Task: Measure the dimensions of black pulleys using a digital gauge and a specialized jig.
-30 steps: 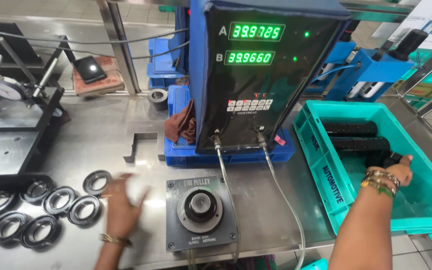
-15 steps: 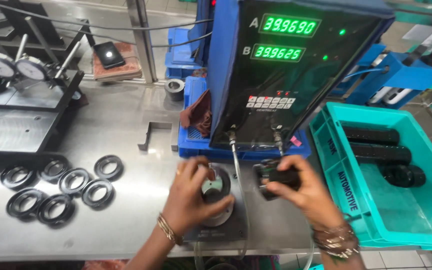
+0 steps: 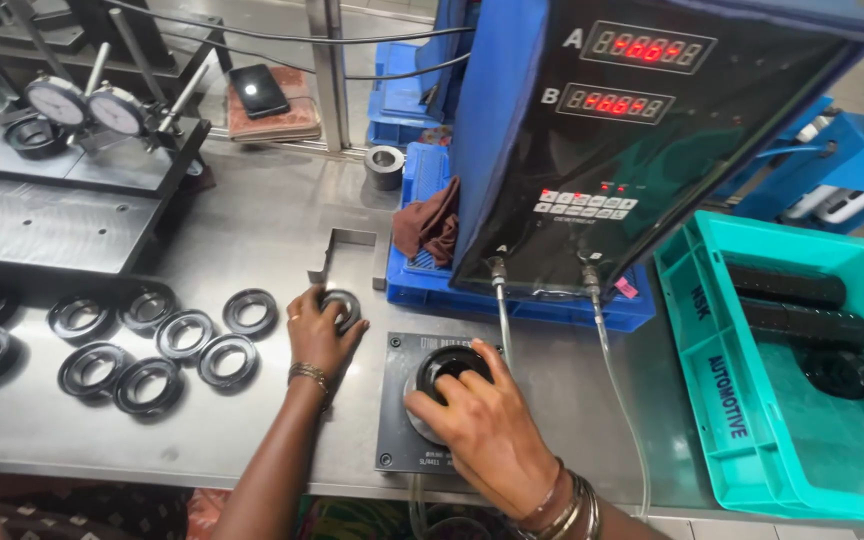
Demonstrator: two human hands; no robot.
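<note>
My left hand [image 3: 318, 338] lies on the steel table, its fingers curled over a black ring [image 3: 345, 303] just in front of a small metal bracket [image 3: 348, 243]. My right hand [image 3: 485, 425] grips another black ring [image 3: 449, 364] that sits on the round post of a dark gauge fixture plate [image 3: 395, 440] at the table's front edge. Two hoses run from the fixture up to a tall blue readout unit [image 3: 642, 150], whose two number rows glow red.
Several loose black rings [image 3: 187, 337] lie on the table at the left. A teal crate [image 3: 727, 400] at the right holds stacked black rings [image 3: 797, 305]. Two dial gauges [image 3: 87, 105] stand on a dark stand at the back left, with a phone [image 3: 258, 90] and a brown cloth [image 3: 430, 222] behind.
My left hand left the fixture and moved left onto a ring on the table. My right hand brought its ring onto the fixture post. The readout digits turned from green to red.
</note>
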